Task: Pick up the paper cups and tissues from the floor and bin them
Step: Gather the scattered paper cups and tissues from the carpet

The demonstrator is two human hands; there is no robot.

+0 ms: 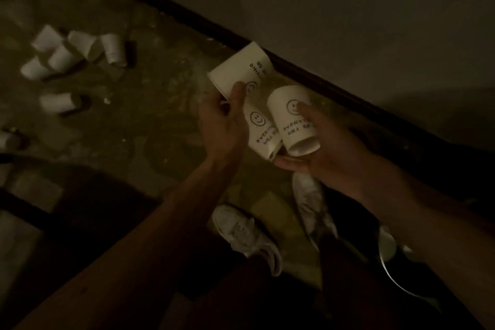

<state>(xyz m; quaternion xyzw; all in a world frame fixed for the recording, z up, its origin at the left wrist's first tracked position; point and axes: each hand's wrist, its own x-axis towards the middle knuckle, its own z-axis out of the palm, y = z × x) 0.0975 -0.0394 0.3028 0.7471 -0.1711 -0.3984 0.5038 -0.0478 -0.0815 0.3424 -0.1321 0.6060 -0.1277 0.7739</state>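
The left grip (222,126) pinches a white smiley-printed paper cup (238,69); the right grip (324,150) holds a matching lower cup (294,128); more white cups (61,57) litter the dim floor (160,115).

We've got cream cups (293,126) printed with black smiley faces and lettering, white shoes (246,236), a mottled olive floor (150,120).

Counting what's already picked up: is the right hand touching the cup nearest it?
Touching. In the head view the right hand grips the cup: thumb on its printed side beside the smiley, fingers beneath.
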